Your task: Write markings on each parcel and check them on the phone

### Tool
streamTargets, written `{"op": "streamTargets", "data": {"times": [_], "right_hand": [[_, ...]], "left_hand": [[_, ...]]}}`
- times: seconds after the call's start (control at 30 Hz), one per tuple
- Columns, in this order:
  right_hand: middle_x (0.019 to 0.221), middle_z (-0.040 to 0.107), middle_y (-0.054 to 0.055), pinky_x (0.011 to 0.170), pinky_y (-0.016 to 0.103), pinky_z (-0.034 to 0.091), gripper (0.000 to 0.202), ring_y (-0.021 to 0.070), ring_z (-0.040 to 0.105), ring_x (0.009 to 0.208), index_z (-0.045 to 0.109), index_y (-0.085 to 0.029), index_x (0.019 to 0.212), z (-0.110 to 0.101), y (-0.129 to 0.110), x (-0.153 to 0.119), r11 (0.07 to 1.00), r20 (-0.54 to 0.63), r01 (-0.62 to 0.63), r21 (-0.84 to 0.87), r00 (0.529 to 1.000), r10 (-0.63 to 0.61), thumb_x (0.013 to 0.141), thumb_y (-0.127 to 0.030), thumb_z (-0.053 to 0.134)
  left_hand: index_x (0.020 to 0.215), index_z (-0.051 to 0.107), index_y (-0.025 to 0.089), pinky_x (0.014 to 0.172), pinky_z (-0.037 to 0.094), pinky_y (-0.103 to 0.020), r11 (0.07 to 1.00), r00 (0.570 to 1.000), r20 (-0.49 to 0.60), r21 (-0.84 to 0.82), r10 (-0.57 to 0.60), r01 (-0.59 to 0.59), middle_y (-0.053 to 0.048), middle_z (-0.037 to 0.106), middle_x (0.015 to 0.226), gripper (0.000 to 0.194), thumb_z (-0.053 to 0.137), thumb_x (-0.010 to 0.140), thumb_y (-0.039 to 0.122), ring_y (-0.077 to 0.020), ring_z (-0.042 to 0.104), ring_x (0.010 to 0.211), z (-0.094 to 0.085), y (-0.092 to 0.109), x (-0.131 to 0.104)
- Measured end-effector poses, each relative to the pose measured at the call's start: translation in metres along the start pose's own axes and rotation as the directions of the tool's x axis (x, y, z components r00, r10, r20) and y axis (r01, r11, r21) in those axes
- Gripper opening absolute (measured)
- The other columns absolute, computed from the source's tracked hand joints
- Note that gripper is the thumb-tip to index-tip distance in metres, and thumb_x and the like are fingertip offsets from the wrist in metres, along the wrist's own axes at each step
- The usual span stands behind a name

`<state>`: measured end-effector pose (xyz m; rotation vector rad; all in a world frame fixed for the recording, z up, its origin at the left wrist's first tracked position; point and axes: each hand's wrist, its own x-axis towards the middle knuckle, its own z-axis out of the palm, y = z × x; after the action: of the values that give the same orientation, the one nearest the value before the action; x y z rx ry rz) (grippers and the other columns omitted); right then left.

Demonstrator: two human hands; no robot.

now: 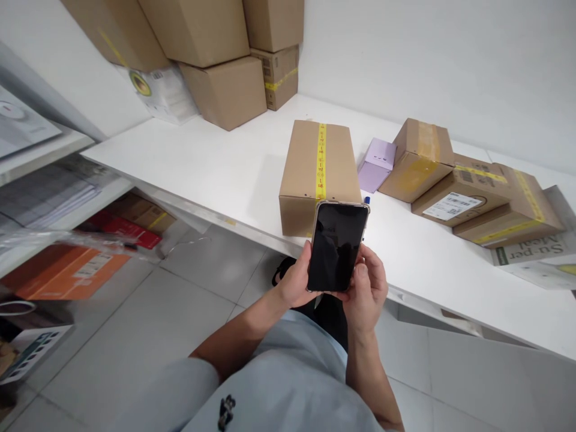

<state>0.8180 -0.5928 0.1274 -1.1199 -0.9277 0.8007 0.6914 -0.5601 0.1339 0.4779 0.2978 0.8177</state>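
Nearest, the left hand [297, 279] clasps the lower left edge of a dark-screened smartphone [337, 246], thumb along its side. The right hand [366, 288] is curled at the lower right edge, thumb bent toward the forefinger; whether it grips the phone or only steadies it, I cannot tell. The phone is held tilted before the near edge of the white bench [189, 162]. Because the hold is low, a loosened left hand could let it tip and drop to the tiled floor [135, 336]. Just beyond, a yellow-taped cardboard box [301, 162] sits at the bench's near edge; a bump could push it over. Farther right stands a lilac box [378, 162]; far left, stacked cartons [225, 90] could topple if jarred.
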Motion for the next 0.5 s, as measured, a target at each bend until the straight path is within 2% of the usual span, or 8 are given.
{"op": "streamTargets", "data": {"times": [0.13,0.37,0.5], "right_hand": [[0.106,0.064,0.005,0.08,0.036,0.056,0.04,0.0191,0.064,0.094,0.066,-0.027,0.124,0.001,-0.0011,0.0012,1.0,0.013,0.009,0.007,1.0,-0.009,0.089,-0.047,0.061],[0.11,0.069,0.007,0.077,0.032,0.056,0.038,0.0188,0.067,0.096,0.064,-0.025,0.122,0.0065,0.0025,-0.0022,0.993,-0.025,0.042,0.108,0.999,-0.039,0.089,-0.043,0.065],[0.109,0.069,0.006,0.077,0.031,0.056,0.036,0.0178,0.067,0.094,0.064,-0.026,0.121,0.0057,0.0041,-0.0031,0.99,-0.038,0.04,0.133,0.999,-0.035,0.088,-0.04,0.066]], "left_hand": [[0.131,0.066,0.021,0.09,0.058,-0.039,0.999,1.0,-0.009,-0.034,-0.002,0.001,-0.012,0.073,0.124,0.069,0.027,0.099,0.068,-0.0267,0.068,0.118,-0.0002,0.0001,0.0016],[0.143,0.056,0.015,0.102,0.053,-0.043,1.0,0.997,-0.082,-0.022,-0.014,0.013,-0.016,0.072,0.126,0.071,0.016,0.104,0.058,-0.0282,0.065,0.124,0.0046,-0.0017,0.0064],[0.146,0.052,0.015,0.105,0.051,-0.045,0.999,0.996,-0.09,-0.022,-0.027,0.025,-0.017,0.07,0.13,0.07,0.018,0.103,0.059,-0.0294,0.063,0.126,0.0049,-0.003,0.0071]]}}
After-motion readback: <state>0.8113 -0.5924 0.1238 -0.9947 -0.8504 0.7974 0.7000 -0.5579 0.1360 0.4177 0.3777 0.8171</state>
